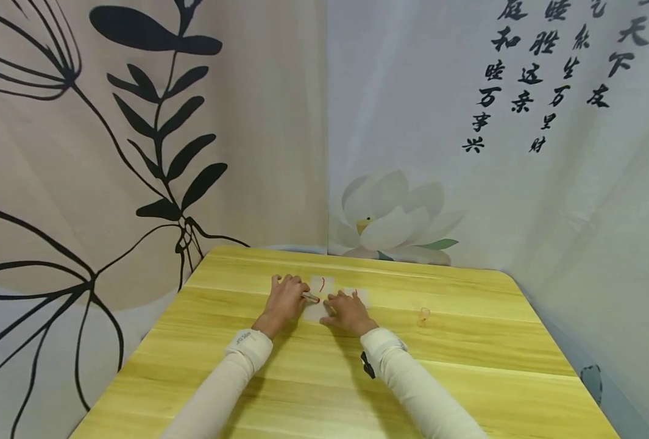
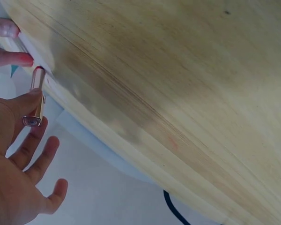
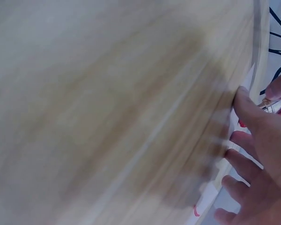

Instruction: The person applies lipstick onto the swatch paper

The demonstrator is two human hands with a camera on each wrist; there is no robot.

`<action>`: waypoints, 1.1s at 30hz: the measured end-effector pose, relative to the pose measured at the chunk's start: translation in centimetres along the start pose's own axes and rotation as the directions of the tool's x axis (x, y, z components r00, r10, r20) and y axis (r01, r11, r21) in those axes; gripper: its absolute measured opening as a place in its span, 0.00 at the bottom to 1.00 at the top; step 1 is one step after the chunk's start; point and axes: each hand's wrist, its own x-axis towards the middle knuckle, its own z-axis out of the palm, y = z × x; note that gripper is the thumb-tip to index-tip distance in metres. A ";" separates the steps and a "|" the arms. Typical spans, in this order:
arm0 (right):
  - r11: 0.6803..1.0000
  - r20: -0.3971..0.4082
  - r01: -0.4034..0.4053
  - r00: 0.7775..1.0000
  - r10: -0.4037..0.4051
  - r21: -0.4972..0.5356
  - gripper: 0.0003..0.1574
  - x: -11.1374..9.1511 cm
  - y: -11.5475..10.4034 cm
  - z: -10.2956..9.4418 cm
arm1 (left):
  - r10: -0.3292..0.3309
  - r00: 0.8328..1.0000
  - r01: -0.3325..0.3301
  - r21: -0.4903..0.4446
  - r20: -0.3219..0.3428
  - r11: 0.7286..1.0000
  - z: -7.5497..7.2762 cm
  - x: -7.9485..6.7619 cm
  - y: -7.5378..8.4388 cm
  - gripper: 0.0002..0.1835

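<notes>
In the head view my left hand (image 1: 287, 300) pinches a lipstick (image 1: 310, 297), its red tip pointing right, over a white paper piece (image 1: 314, 311). The left wrist view shows the lipstick (image 2: 38, 84) between thumb and index finger; the other fingers are spread. My right hand (image 1: 348, 313) rests on the same paper with fingers spread, holding nothing. The right wrist view shows its thumb and fingertips (image 3: 242, 96) at the paper's edge. Behind lies a second paper piece (image 1: 322, 284) with a red curved stroke. A third paper piece (image 1: 363, 296), also marked red, is partly hidden behind the right hand.
The wooden table (image 1: 439, 378) has a far edge near a patterned curtain (image 1: 280, 122). To the right of the right hand lies a small, faint reddish outline (image 1: 424, 315), too small to identify. A dark object (image 1: 367, 365) sits at the right cuff.
</notes>
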 end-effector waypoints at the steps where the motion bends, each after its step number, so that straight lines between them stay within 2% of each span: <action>1: 1.000 -0.001 -0.003 1.000 0.003 -0.006 0.30 0.0 0.0 0.0 | -0.001 1.000 0.001 0.005 0.001 1.000 0.0 0.0 0.0 0.10; 8: 1.000 0.025 -0.019 1.000 0.019 0.005 0.30 0.1 -0.1 0.2 | -0.007 1.000 0.006 0.050 0.014 0.999 -0.4 0.0 0.3 0.06; 15: 1.000 -0.005 0.019 1.000 -0.019 0.000 0.21 -0.2 -0.1 -0.2 | 0.015 1.000 -0.016 0.084 0.018 0.996 -0.5 0.2 0.5 0.07; 21: 1.000 -0.008 0.006 1.000 -0.006 0.019 0.23 -0.3 -0.1 -0.3 | 0.027 0.999 -0.029 0.096 0.024 0.995 -0.6 0.2 0.9 0.07; 26: 1.000 -0.010 0.003 1.000 -0.003 0.025 0.18 -0.2 -0.1 -0.3 | 0.032 0.999 -0.036 0.118 0.033 0.992 -0.8 0.1 1.0 0.08; 33: 1.000 -0.018 0.011 1.000 -0.011 0.018 0.18 -0.2 0.1 0.1 | 0.032 0.999 -0.037 0.126 0.044 0.991 -1.0 -0.2 1.2 0.08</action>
